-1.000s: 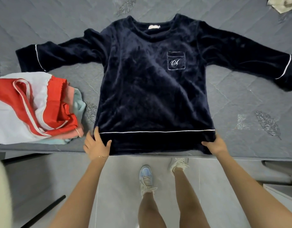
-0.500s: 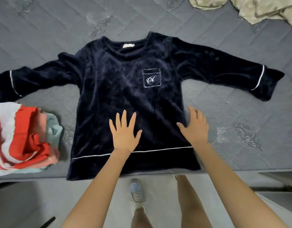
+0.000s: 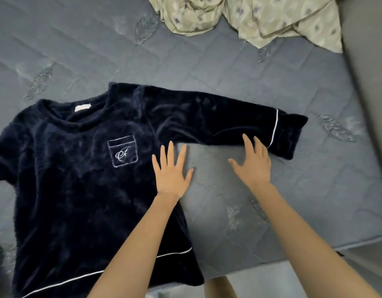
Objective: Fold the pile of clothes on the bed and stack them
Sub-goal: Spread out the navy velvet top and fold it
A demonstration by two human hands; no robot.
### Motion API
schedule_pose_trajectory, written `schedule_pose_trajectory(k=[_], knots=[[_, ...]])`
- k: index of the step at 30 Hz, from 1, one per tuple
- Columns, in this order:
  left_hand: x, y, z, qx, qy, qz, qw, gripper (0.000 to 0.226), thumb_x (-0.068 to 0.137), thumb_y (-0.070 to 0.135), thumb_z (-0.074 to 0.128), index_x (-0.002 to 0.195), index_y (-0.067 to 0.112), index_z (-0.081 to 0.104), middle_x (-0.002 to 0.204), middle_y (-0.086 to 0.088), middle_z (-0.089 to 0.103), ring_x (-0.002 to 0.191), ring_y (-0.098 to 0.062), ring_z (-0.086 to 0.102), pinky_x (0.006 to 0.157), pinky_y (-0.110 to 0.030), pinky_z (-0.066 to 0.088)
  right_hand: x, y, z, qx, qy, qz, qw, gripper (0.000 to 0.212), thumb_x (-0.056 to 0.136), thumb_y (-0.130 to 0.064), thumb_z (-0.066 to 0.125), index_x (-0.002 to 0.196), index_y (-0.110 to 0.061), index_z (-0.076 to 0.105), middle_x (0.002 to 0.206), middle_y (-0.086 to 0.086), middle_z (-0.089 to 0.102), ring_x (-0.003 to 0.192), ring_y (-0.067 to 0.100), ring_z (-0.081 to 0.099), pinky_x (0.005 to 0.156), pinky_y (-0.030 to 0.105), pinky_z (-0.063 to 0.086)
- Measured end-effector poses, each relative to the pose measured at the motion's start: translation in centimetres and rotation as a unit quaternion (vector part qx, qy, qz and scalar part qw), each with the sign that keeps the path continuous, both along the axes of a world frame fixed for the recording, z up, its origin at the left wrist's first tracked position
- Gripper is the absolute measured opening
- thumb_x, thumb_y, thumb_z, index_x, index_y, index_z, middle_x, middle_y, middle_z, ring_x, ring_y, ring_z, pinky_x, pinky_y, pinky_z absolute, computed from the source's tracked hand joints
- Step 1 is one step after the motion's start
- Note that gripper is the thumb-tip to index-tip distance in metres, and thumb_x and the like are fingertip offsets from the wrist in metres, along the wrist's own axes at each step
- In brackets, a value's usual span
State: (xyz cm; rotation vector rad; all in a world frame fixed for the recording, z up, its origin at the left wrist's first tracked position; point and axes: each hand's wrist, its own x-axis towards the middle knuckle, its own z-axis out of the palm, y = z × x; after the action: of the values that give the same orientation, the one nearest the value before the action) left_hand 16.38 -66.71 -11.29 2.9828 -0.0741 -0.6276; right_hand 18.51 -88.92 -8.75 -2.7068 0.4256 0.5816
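Lying on grey quilted mattress (image 3: pixel 271 78): sweater (image 3: pixel 78 190)

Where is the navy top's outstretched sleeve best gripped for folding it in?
Put the grip on the cuff by its white piping, coming from the near edge, where the right hand lies open at the sleeve. It lies flat and straight on the mattress, its end free.

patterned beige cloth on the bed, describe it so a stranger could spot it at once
Find the grey quilted mattress. At its far side, beyond the spread navy fleece top, lies the crumpled beige patterned cloth. It alone is pale, printed and bunched up.
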Motion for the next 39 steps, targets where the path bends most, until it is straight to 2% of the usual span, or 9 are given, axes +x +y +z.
schedule_pose_trajectory(k=[5,10,17,20,24,27,32,37,39], knots=[[3.5,-2.8,-1.1,0.011,0.002,-0.006,1.0,0.068,0.093,0.06,0.015,0.146,0.034,-0.018,0.158,-0.008,-0.018,0.146,-0.032,-0.014,0.115,-0.055,-0.009,2.7,-4.7,-1.7,-0.038,0.009,-0.018,0.999,0.083,0.09,-0.046,0.059,0.153,-0.031,0.007,0.161,0.007,0.007,0.146,0.033,0.008,0.116,0.056,0.01],[5.9,-4.9,-2.3,-0.018,-0.036,-0.029,0.999,0.068,0.091,0.06,0.018,0.152,0.031,0.008,0.16,-0.01,0.006,0.146,-0.035,0.003,0.114,-0.058,0.0,4.3,-8.0,-3.2,-0.03,-0.024,-0.059,0.998,0.084,0.087,-0.058,0.055,0.153,-0.03,0.01,0.161,0.008,0.007,0.146,0.033,0.008,0.115,0.056,0.01],[8.6,-5.5,-3.3,-0.001,0.039,-0.025,0.999,0.069,0.095,0.058,0.029,0.152,0.034,-0.001,0.16,-0.008,-0.004,0.146,-0.031,-0.011,0.114,-0.056,-0.008,5.8,-11.2,-5.5,-0.012,-0.012,-0.171,0.985,0.082,0.093,-0.057,0.045,0.153,-0.032,-0.004,0.16,0.016,-0.001,0.146,0.036,0.007,0.116,0.055,0.009],[8.9,-5.3,-3.4,-0.045,0.081,0.0,0.996,0.067,0.095,0.057,0.033,0.152,0.033,0.006,0.16,-0.005,-0.007,0.146,-0.028,-0.013,0.115,-0.055,-0.007,6.4,-10.6,-5.5,0.104,-0.075,-0.277,0.952,0.099,0.086,-0.035,0.068,0.154,-0.023,-0.004,0.157,0.019,0.012,0.142,0.036,0.017,0.115,0.044,0.017],[7.8,-5.2,-2.4,-0.15,0.055,0.048,0.986,0.061,0.097,0.051,0.038,0.15,0.03,0.018,0.16,-0.006,-0.003,0.147,-0.024,-0.011,0.116,-0.051,-0.011,7.4,-9.6,-5.1,0.221,-0.133,-0.442,0.859,0.115,0.075,-0.018,0.081,0.153,-0.014,-0.003,0.157,0.015,0.015,0.144,0.022,0.019,0.112,0.024,0.017],[6.0,-5.3,-1.2,-0.241,0.029,0.068,0.968,0.054,0.098,0.045,0.041,0.148,0.031,0.027,0.16,-0.004,0.004,0.147,-0.02,-0.008,0.117,-0.044,-0.013,7.9,-6.6,-4.1,0.21,-0.161,-0.449,0.853,0.112,0.074,-0.02,0.082,0.152,-0.009,0.002,0.156,0.013,0.021,0.143,0.021,0.025,0.11,0.021,0.019],[4.5,-3.2,0.3,-0.409,0.064,0.166,0.895,0.048,0.099,0.04,0.045,0.145,0.033,0.034,0.158,0.004,0.011,0.143,-0.009,0.008,0.12,-0.037,0.006,7.3,2.2,-1.2,0.228,-0.217,-0.34,0.886,0.09,0.076,-0.013,0.078,0.147,-0.005,0.024,0.149,0.01,0.037,0.137,0.02,0.035,0.116,0.033,0.027],[5.0,3.1,3.4,-0.581,0.052,0.273,0.765,0.036,0.1,0.028,0.047,0.136,0.025,0.048,0.142,0.004,0.036,0.116,-0.009,0.049,0.103,-0.027,0.039,5.8,13.9,2.9,0.325,-0.167,-0.233,0.901,0.072,0.082,-0.015,0.073,0.142,-0.016,0.034,0.13,-0.011,0.045,0.119,0.003,0.042,0.093,0.007,0.035],[5.1,7.5,4.4,-0.63,0.066,0.324,0.703,0.034,0.101,0.029,0.044,0.133,0.02,0.049,0.132,-0.002,0.052,0.108,-0.016,0.058,0.096,-0.032,0.048,5.0,19.4,3.6,0.353,-0.138,-0.186,0.907,0.067,0.083,-0.016,0.072,0.14,-0.019,0.037,0.123,-0.014,0.047,0.114,0.001,0.044,0.088,0.008,0.035]])
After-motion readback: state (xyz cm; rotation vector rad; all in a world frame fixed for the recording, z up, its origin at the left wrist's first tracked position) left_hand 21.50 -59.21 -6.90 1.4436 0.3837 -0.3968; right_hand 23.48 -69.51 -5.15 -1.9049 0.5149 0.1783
